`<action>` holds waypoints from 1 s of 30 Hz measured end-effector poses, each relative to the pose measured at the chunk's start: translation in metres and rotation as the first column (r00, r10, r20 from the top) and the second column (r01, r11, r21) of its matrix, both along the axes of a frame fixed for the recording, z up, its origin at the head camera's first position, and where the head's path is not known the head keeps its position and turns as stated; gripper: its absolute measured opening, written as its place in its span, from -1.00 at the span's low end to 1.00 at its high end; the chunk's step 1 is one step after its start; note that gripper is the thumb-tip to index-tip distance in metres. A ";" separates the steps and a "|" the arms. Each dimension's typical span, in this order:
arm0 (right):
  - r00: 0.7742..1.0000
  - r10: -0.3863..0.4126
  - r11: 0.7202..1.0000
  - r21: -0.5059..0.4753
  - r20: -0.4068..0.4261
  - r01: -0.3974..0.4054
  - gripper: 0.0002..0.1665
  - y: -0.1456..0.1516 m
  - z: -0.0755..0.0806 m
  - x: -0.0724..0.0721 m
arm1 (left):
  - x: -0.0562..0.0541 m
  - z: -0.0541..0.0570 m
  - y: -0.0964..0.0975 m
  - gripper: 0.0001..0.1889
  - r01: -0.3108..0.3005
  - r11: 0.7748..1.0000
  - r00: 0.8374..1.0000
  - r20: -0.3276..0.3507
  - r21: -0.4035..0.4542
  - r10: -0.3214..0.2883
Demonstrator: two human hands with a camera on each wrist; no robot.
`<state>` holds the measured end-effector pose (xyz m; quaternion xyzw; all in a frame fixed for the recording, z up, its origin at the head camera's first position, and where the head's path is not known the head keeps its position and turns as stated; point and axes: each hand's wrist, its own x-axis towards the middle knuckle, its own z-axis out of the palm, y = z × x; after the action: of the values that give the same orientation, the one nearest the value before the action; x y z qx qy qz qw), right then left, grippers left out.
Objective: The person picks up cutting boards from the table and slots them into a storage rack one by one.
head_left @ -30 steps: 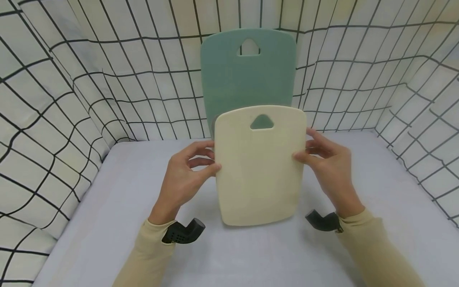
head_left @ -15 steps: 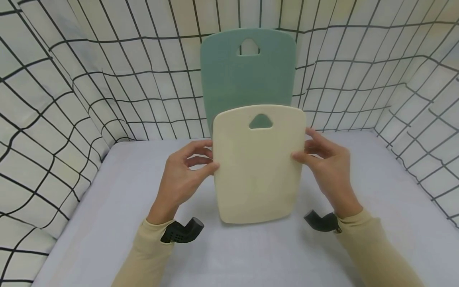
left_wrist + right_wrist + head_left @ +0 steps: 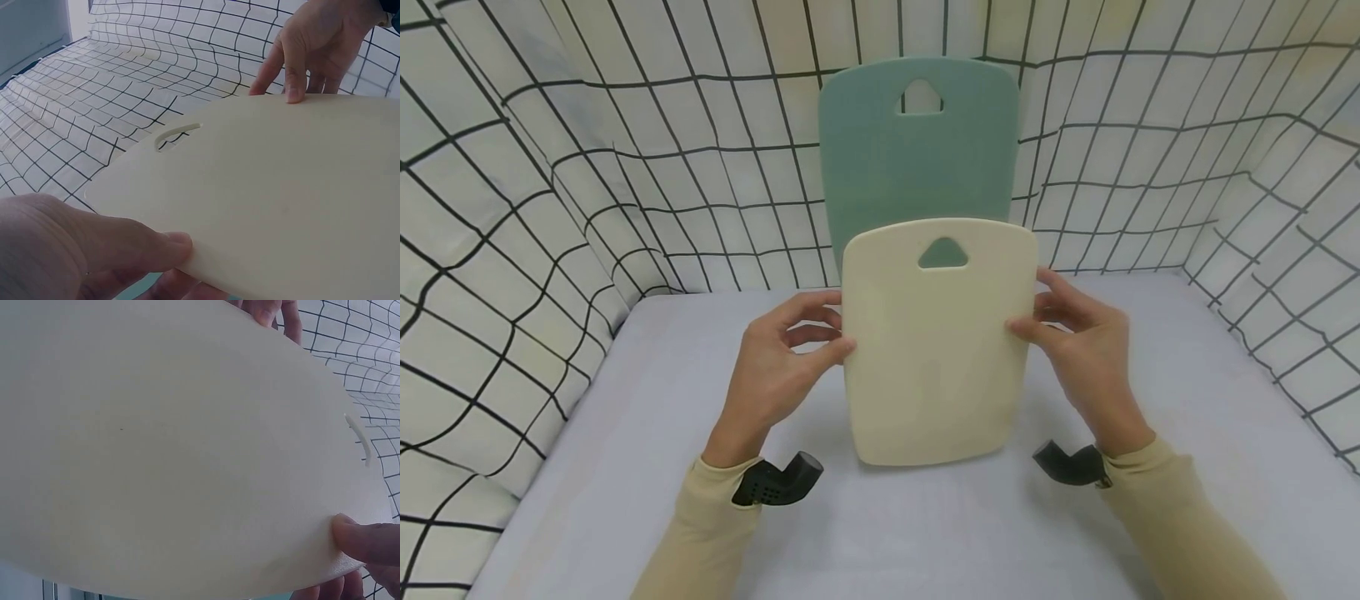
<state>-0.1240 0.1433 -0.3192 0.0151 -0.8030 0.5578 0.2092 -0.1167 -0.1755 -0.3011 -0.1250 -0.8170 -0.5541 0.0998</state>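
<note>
A cream cutting board (image 3: 936,358) with a rounded triangular handle hole near its top stands tilted up between my two hands. My left hand (image 3: 775,358) pinches its left edge, thumb on the front face and fingers behind. On the opposite edge my right hand (image 3: 1078,350) grips the board the same way, thumb in front. Behind it a larger green cutting board (image 3: 921,158) leans upright against the grid-patterned back wall, its lower part hidden by the cream one. In the left wrist view the thumb (image 3: 169,247) presses on the cream face.
A white-covered table (image 3: 917,542) lies beneath the boards. Walls of white cloth with black grid lines (image 3: 700,192) enclose it at the back, left and right. Dark wrist cameras (image 3: 778,481) sit on both cuffs.
The cream board and both hands have shifted slightly to the left and a little upward in the head view. The grip on both edges is the same. The green board stays put.
</note>
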 end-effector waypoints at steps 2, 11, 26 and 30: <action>1.000 0.005 1.000 -0.008 -0.007 -0.005 -0.30 -0.001 0.000 0.000 | 0.000 0.000 0.000 -0.52 -0.004 1.000 1.000 -0.001 -0.001 0.004; 0.999 0.028 0.999 -0.017 -0.037 -0.029 -0.32 -0.002 -0.002 -0.001 | 0.001 0.001 -0.002 -0.54 0.000 1.000 1.000 0.006 0.022 0.000; 0.993 0.080 0.997 -0.003 -0.083 -0.080 -0.30 0.000 -0.003 0.000 | 0.003 0.005 -0.006 -0.54 -0.010 1.000 1.000 0.027 0.019 0.010; 0.993 0.085 0.996 -0.009 -0.082 -0.086 -0.30 -0.001 -0.003 0.000 | 0.003 0.006 -0.006 -0.54 -0.014 1.000 0.999 0.034 0.010 0.014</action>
<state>-0.1240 0.1424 -0.3219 0.0710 -0.7888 0.5703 0.2179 -0.1141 -0.1818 -0.2954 -0.1095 -0.8165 -0.5596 0.0905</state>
